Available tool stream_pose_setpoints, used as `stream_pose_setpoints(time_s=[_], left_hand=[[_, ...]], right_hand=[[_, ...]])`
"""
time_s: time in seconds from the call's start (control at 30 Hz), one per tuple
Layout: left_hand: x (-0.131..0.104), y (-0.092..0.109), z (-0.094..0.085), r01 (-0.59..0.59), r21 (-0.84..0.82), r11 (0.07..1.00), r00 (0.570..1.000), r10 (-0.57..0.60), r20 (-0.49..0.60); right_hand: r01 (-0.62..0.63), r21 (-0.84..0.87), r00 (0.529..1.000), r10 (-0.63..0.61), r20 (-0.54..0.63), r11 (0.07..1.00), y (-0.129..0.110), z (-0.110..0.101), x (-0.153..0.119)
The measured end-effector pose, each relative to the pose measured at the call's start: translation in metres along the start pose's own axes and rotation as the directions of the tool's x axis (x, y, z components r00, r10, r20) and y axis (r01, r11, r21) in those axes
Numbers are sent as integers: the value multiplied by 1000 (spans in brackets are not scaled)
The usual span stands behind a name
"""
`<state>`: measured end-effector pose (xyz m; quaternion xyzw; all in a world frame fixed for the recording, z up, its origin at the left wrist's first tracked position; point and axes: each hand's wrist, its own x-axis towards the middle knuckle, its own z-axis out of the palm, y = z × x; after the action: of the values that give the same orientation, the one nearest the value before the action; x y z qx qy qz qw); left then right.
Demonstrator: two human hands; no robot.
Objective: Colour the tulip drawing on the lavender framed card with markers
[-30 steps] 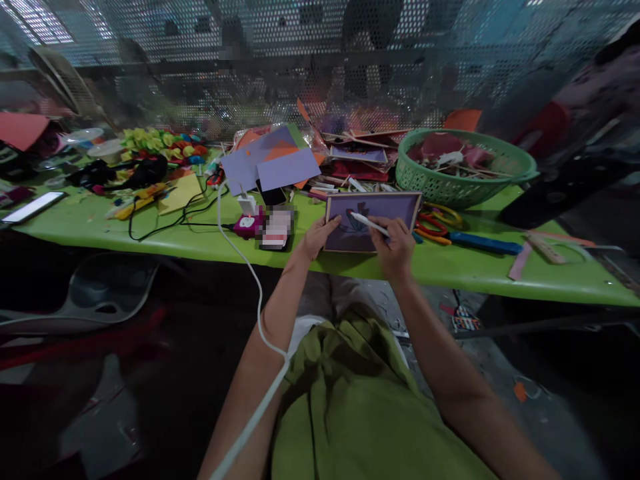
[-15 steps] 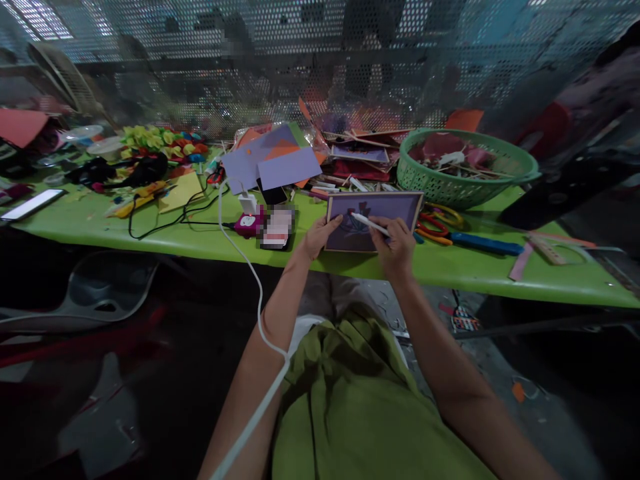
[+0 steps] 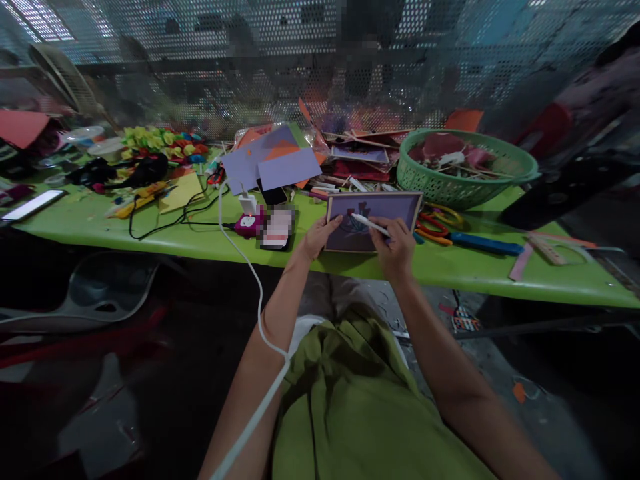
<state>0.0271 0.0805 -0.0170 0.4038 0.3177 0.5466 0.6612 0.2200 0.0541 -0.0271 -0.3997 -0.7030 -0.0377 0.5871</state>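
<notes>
A shallow purple panel with a pale raised frame (image 3: 345, 241) is tilted up at the front edge of the green table. My left hand (image 3: 320, 238) grips its left side, the thumb lying over the face. In my right hand (image 3: 399, 248) is a white pen (image 3: 374, 225), pinched between thumb and fingers. Its tip is at a dark flower-like figure (image 3: 356, 222) on the panel; I cannot tell whether it touches. The right side of the panel is partly behind my right hand.
Right of the panel lie orange-handled scissors (image 3: 434, 225), a blue-handled tool (image 3: 487, 244) and a green basket (image 3: 440, 179) of scraps. On the left are a purple power socket (image 3: 249, 222), a phone (image 3: 277, 227) and purple paper sheets (image 3: 290, 169). A white cable (image 3: 261, 293) crosses my left arm.
Almost nothing differs. Both hands keep their places on the panel and the pen, and the pen tip stays at about the same spot on the figure.
</notes>
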Motion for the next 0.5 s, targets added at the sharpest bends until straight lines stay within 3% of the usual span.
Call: stream_pose_setpoints(time_s=[0.5], left_hand=[[-1,2,2,-6,-18,1000,1000,5,-22]], right_hand=[[-21,-18,1000,21,13,1000,-2,-1,0]])
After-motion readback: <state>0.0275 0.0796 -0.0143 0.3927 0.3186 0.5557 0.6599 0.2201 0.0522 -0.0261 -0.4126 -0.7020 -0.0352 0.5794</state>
